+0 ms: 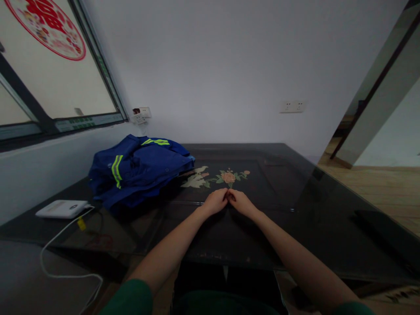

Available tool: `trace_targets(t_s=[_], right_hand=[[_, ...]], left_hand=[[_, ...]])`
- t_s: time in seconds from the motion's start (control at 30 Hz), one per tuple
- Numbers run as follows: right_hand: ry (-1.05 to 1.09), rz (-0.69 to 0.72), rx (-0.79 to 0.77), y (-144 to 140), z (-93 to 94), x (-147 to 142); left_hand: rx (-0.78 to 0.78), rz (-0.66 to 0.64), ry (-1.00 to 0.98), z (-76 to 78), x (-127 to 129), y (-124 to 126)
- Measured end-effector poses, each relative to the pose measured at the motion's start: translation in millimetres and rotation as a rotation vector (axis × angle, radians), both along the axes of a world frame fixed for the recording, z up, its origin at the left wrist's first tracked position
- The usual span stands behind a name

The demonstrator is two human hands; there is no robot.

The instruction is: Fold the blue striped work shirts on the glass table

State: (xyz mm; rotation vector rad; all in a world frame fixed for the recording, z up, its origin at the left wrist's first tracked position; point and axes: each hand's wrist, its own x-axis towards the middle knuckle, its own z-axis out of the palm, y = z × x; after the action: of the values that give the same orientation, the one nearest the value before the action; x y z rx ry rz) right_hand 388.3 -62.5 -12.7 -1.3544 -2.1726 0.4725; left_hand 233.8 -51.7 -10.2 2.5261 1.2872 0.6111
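Blue jacket (pixel 139 170) heaped left of both empty, loosely curled hands (pixel 228 201), white box (pixel 61 208) beyond

The only view sits on my head, looking forward and down along my forearms to my left hand (pixel 215 202) and right hand (pixel 240 202), which meet near the centre. It faces across the dark table (pixel 328 210) toward the white wall (pixel 229 65), close enough that my sleeves fill the bottom edge. The window (pixel 49 65) lies far left, an open doorway far right.
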Motion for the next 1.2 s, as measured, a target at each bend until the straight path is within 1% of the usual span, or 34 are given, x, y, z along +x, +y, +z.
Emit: trace_targets(t_s=[0.23,0.83,1.2], right_hand=[[-0.020,-0.001,-0.001,2.5,-3.1,0.9],[-0.054,-0.009,-0.003,0.6,-1.1,0.7],[-0.086,-0.017,-0.021,-2.9,3.9,-0.8]], left_hand=[[-0.006,0.004,0.006,1.2,0.3,-0.8],[0.013,-0.004,-0.020,-6.5,0.0,4.1],[-0.018,-0.005,-0.034,-3.8,0.0,2.9]])
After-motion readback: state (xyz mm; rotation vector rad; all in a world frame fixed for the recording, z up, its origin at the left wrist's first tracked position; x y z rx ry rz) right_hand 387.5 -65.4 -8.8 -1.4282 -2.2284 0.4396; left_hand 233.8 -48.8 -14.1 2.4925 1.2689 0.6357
